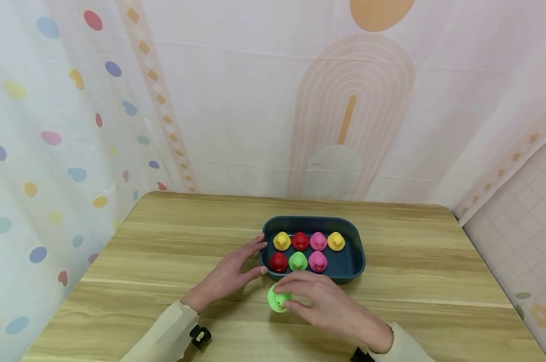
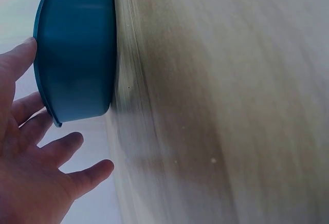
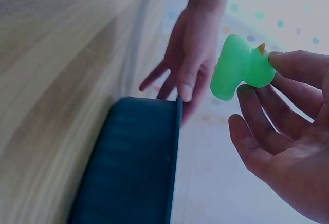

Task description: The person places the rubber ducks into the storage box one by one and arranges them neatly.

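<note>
My right hand point(image 1: 322, 300) pinches a light green rubber duck point(image 1: 276, 300) between thumb and fingertips, in front of the tray's near side. In the right wrist view the held duck point(image 3: 232, 69) is tilted over, its orange beak by the thumb. A dark blue tray point(image 1: 354, 264) stands on the table with several rubber ducks in two rows. Yellow, red, pink and yellow ones form the back row; a red, a green point(image 1: 298, 262) and a pink duck point(image 1: 318, 262) form the front one. My left hand point(image 1: 227, 275) has its fingers spread, with fingertips at the tray's left rim point(image 2: 37, 54).
The tray sits on a wooden table point(image 1: 177, 236), toward the middle. A patterned curtain point(image 1: 236, 100) hangs behind the far edge and along the left. Bare wood lies to both sides of the tray. A black strap device point(image 1: 200, 336) is on the left wrist.
</note>
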`<state>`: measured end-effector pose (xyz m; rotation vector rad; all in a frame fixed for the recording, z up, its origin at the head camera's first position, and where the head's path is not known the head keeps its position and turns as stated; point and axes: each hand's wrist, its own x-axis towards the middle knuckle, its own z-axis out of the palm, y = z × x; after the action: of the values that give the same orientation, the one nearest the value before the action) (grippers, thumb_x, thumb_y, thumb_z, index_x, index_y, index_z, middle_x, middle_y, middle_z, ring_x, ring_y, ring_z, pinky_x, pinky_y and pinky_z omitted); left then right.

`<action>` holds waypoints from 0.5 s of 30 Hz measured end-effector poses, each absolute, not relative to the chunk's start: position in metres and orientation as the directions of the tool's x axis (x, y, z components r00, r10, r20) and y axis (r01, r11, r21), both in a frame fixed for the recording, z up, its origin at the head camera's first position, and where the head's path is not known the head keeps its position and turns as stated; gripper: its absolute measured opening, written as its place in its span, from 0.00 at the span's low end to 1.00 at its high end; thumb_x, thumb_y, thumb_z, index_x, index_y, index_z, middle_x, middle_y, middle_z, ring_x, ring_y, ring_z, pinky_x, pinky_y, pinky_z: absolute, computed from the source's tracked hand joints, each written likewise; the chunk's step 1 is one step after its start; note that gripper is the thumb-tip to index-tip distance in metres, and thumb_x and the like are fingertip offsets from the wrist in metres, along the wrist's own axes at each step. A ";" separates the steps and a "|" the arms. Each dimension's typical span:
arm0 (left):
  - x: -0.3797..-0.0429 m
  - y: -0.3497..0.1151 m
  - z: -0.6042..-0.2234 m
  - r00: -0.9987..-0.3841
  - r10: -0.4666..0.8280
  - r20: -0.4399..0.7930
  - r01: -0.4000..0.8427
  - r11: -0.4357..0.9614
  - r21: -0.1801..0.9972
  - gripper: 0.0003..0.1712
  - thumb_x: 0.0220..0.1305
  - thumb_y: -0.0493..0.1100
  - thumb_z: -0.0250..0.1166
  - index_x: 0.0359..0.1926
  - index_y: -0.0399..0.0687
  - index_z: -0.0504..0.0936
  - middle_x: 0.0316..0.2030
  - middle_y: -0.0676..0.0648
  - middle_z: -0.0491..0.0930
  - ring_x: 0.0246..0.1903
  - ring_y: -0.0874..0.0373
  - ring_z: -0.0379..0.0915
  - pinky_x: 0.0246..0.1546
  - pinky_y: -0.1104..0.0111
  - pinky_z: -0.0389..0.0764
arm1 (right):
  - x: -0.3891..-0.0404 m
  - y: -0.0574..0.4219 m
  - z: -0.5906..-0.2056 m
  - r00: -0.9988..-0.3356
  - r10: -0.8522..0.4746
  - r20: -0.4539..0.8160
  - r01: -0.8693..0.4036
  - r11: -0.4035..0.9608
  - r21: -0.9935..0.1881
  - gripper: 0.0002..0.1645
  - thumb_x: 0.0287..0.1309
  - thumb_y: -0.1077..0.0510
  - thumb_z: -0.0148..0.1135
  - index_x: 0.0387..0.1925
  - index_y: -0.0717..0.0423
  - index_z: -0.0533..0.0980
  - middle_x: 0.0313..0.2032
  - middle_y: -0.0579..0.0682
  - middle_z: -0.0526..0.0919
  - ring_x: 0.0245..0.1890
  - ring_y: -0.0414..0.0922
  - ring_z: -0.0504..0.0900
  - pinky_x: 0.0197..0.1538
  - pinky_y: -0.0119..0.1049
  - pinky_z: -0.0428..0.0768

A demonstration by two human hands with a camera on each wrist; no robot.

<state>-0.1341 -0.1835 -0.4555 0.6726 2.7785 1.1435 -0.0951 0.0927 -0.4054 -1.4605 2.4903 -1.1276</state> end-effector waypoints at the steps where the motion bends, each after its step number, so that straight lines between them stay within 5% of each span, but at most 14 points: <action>1: -0.134 -0.183 -0.455 -0.902 0.418 0.106 0.370 0.626 0.686 0.37 0.74 0.56 0.64 0.76 0.45 0.69 0.80 0.52 0.53 0.77 0.45 0.55 0.73 0.41 0.62 | -0.095 0.094 -0.405 -0.558 -0.768 0.315 -0.741 0.290 -0.606 0.16 0.68 0.61 0.68 0.56 0.53 0.84 0.55 0.44 0.84 0.54 0.39 0.81 0.57 0.33 0.82; 15: -0.135 -0.181 -0.457 -0.901 0.416 0.122 0.382 0.630 0.676 0.37 0.74 0.55 0.64 0.75 0.42 0.69 0.80 0.49 0.54 0.76 0.43 0.57 0.72 0.41 0.62 | -0.096 0.108 -0.398 -0.545 -0.727 0.417 -0.785 0.269 -0.558 0.17 0.66 0.64 0.69 0.55 0.57 0.85 0.55 0.48 0.85 0.53 0.43 0.84 0.54 0.35 0.84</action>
<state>-0.1347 -0.1812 -0.4567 0.6849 2.7940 1.1427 -0.0963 0.1075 -0.3975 -1.5313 2.5629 -1.2044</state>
